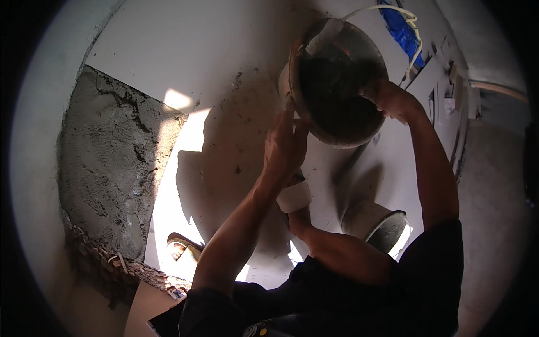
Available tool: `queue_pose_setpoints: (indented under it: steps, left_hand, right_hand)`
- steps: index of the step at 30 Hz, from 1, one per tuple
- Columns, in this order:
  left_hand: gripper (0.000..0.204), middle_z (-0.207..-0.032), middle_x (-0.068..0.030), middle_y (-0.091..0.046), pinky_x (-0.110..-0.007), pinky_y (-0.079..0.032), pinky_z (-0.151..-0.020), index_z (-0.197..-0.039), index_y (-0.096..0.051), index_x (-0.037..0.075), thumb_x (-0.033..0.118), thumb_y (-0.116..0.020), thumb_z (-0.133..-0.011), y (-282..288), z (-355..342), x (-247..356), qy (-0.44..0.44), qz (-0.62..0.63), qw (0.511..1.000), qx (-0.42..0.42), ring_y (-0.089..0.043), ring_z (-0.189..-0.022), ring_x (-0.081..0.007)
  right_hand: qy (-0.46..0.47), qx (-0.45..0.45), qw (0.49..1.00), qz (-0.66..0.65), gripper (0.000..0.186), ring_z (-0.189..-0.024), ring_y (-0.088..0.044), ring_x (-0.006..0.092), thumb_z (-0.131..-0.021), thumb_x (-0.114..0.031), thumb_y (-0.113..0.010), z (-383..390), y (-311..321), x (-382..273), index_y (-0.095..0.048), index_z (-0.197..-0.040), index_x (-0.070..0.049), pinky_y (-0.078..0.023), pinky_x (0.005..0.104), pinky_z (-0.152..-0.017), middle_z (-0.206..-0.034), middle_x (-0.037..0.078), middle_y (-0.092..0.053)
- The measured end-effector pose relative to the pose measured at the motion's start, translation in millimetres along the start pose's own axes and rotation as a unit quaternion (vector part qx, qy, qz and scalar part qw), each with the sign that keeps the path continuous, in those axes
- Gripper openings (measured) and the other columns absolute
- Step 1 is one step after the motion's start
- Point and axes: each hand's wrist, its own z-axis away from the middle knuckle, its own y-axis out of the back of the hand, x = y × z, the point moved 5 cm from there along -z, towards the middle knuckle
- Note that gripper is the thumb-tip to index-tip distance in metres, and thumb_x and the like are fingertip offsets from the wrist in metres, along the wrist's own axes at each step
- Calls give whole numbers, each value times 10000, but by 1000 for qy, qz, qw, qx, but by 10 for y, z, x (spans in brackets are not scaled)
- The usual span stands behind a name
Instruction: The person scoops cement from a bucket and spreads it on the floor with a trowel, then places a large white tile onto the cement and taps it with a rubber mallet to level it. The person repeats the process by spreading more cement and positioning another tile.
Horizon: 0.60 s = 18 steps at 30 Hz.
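Note:
A large dark bucket (315,124) is tilted at the upper middle, its round mouth toward me. Inside it is dark, and the contents cannot be made out. My left hand (285,143) is closed on the left side of its rim, fingers pointing up. On the right side, my right hand (393,101) is closed over the rim, its fingertips reaching into the mouth and partly lost in shadow. A pale cylindrical piece (325,36) lies across the bucket's top rim, and a cream cord (387,8) curves away from it to the right.
Wet grey mortar (109,163) covers a patch at left, beside large pale tiles (163,42) and broken rubble (123,264). A smaller grey bucket (365,219) lies tilted near my bent leg. My sandalled feet (295,196) are on the tiles. Blue plastic (401,36) lies at upper right.

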Motion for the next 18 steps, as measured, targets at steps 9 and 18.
queue_pose_setpoints:
  steps: [9,18]
  left_hand:
    - [563,-1261,-211,-597,-389,-503,-890,-1406,-405,-2,318,-547,-965,262,-69,-21,21,-109,980,-164,-667,-1011,-328]
    - [516,-1203,-142,-627,-414,-473,-929,-1300,-561,77,429,-526,-924,2579,1743,-762,96,-427,812,-386,-621,-1056,-314]
  right_hand:
    - [-349,-59,836,-420,453,-488,-544,135,-917,-491,-587,503,-172,-105,-605,-957,-40,-466,285,-437,-649,61,-563]
    - [-340,137,805,-466,436,-431,-485,90,-927,-483,-597,1030,-62,-207,-624,-1068,-71,-406,232,-391,-617,15,-521]
